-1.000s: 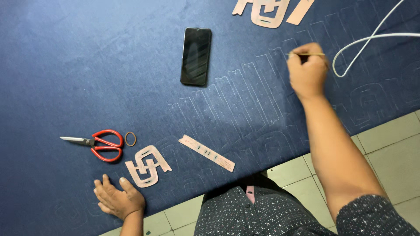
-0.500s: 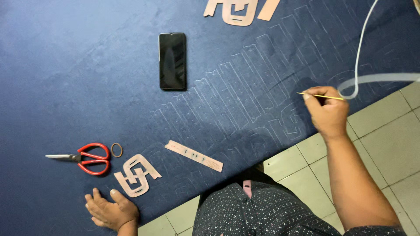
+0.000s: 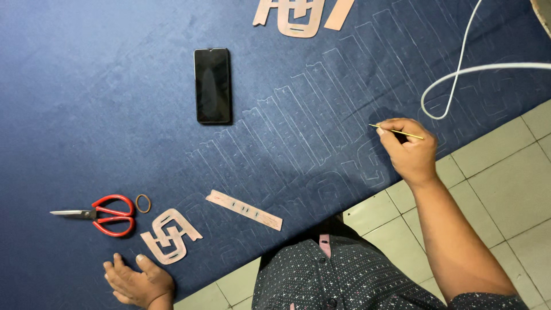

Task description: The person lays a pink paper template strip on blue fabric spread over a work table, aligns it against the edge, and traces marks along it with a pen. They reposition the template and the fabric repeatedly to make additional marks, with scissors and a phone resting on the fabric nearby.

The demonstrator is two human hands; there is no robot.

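My right hand (image 3: 406, 150) pinches a thin yellow marking stick (image 3: 397, 132) over the blue fabric (image 3: 115, 115), close to the fabric's right edge and its chalk outlines. My left hand (image 3: 138, 281) lies flat on the fabric at the lower left with fingers spread, holding nothing. Just above it lies a pink cardboard interlocked-shape template (image 3: 169, 235). A pink cardboard strip (image 3: 244, 209) lies to its right.
Red-handled scissors (image 3: 100, 214) and a rubber band (image 3: 143, 203) lie left of the template. A black phone (image 3: 212, 85) rests face up in the middle. More pink templates (image 3: 298, 14) sit at the top edge. A white cord (image 3: 459, 80) loops at the right. Pale floor tiles (image 3: 505, 189) border the fabric.
My right hand with the stick came down from the upper right towards me and now sits lower on the fabric. The left hand stayed flat in place.
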